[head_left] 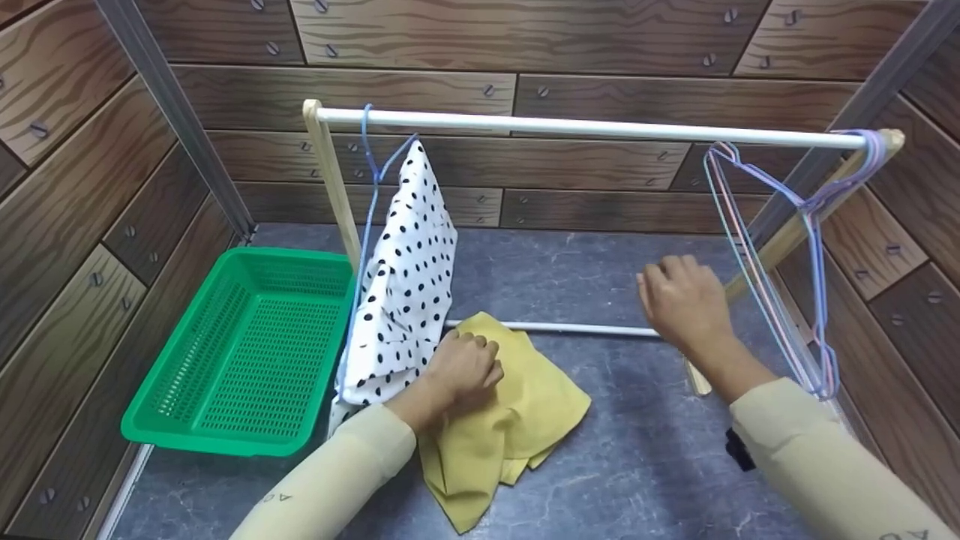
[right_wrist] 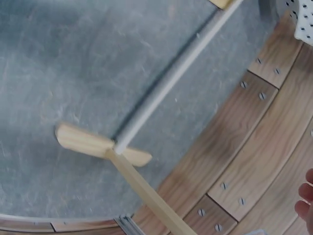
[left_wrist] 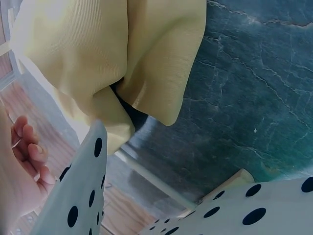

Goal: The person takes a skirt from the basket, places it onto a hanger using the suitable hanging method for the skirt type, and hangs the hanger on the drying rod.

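Observation:
My left hand (head_left: 463, 367) is beside the white cloth with black dots (head_left: 409, 277), which hangs from a blue hanger (head_left: 373, 176) at the rack's left end. Below that hand a yellow cloth (head_left: 544, 405) lies crumpled on the floor. In the left wrist view, the fingers (left_wrist: 30, 144) curl loosely near the dotted cloth (left_wrist: 73, 200), with nothing seen in them. My right hand (head_left: 686, 300) is held in the air left of the spare hangers (head_left: 817, 262), its fingers loosely bent. Only its fingertips (right_wrist: 305, 193) show in the right wrist view, and no held thing is seen.
The rack's white top rail (head_left: 562, 126) runs across, with a lower bar (head_left: 585, 328) near the floor and wooden end posts (head_left: 334, 184). A green plastic basket (head_left: 217, 442) stands left of the rack. Wood-patterned walls (head_left: 420, 37) enclose the grey floor (head_left: 600, 487).

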Action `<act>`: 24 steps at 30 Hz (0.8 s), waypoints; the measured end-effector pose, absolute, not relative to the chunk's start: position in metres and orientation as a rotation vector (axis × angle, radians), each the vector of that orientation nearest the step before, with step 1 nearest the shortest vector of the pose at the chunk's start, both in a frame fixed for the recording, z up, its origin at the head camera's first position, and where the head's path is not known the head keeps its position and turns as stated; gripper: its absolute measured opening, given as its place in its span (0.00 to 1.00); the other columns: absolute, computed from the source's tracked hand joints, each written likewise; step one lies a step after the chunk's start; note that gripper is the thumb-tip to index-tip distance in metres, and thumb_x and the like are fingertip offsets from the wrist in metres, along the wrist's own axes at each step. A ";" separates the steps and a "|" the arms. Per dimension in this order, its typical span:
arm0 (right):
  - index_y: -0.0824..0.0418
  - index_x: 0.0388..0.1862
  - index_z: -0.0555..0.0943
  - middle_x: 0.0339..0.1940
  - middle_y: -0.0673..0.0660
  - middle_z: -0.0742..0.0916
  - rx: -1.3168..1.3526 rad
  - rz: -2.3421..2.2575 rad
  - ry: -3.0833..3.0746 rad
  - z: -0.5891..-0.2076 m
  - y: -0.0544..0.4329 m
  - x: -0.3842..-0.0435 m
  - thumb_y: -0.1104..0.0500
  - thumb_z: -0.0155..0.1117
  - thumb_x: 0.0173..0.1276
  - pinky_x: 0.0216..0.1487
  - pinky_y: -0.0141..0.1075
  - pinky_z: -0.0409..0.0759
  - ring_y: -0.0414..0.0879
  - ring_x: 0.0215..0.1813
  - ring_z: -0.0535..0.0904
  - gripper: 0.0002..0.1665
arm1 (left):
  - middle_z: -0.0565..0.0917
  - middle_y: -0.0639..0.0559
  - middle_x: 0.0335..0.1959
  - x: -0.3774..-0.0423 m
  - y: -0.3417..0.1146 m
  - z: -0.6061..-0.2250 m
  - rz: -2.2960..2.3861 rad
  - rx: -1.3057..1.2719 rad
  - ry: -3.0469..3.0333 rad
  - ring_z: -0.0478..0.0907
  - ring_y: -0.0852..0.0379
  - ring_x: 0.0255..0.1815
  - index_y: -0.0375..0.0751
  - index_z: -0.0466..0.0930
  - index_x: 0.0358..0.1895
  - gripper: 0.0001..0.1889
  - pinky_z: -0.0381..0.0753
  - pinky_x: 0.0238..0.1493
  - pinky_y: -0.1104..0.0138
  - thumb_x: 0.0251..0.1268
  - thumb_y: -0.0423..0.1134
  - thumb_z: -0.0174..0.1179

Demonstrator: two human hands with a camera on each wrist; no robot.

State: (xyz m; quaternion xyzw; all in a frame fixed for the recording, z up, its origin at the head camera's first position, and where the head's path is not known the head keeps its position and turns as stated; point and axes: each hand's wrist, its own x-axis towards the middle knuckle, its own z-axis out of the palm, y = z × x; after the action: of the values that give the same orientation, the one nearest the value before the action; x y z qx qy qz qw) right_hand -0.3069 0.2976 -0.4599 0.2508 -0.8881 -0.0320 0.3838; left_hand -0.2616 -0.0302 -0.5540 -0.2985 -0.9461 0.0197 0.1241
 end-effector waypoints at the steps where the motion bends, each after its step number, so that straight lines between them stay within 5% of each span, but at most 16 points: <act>1: 0.68 0.31 0.80 0.29 0.65 0.83 0.644 -0.090 -2.288 -0.465 0.296 -0.305 0.55 0.56 0.71 0.25 0.52 0.75 0.62 0.30 0.77 0.16 | 0.80 0.52 0.23 -0.261 -0.030 -0.554 0.055 -0.872 -2.760 0.77 0.52 0.26 0.46 0.75 0.27 0.11 0.74 0.32 0.60 0.66 0.45 0.51; 9: 0.65 0.31 0.80 0.28 0.62 0.83 0.726 -0.168 -2.518 -0.504 0.283 -0.288 0.57 0.61 0.68 0.34 0.51 0.77 0.59 0.33 0.79 0.11 | 0.80 0.53 0.22 -0.257 -0.025 -0.555 0.034 -0.891 -2.703 0.78 0.53 0.24 0.47 0.74 0.26 0.12 0.73 0.31 0.61 0.66 0.47 0.52; 15: 0.64 0.29 0.79 0.28 0.61 0.82 0.778 -0.154 -2.571 -0.534 0.274 -0.276 0.59 0.60 0.67 0.29 0.49 0.75 0.57 0.32 0.78 0.10 | 0.80 0.53 0.20 -0.254 -0.019 -0.555 0.023 -0.879 -2.707 0.79 0.54 0.22 0.47 0.74 0.26 0.11 0.72 0.28 0.61 0.66 0.45 0.52; 24: 0.64 0.26 0.79 0.27 0.60 0.81 0.833 -0.073 -2.622 -0.579 0.257 -0.260 0.59 0.63 0.65 0.33 0.51 0.76 0.58 0.33 0.78 0.11 | 0.83 0.49 0.28 -0.249 -0.010 -0.568 -0.046 -0.772 -2.968 0.82 0.49 0.30 0.44 0.78 0.33 0.17 0.77 0.36 0.56 0.74 0.49 0.44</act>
State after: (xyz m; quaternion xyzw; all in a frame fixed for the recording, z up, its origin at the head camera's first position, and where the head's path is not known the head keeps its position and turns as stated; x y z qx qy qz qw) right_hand -0.2603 0.2569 -0.5793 0.2968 -0.9348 -0.0262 0.1934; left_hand -0.2489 -0.0099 -0.5678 -0.2516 -0.9670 -0.0148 0.0370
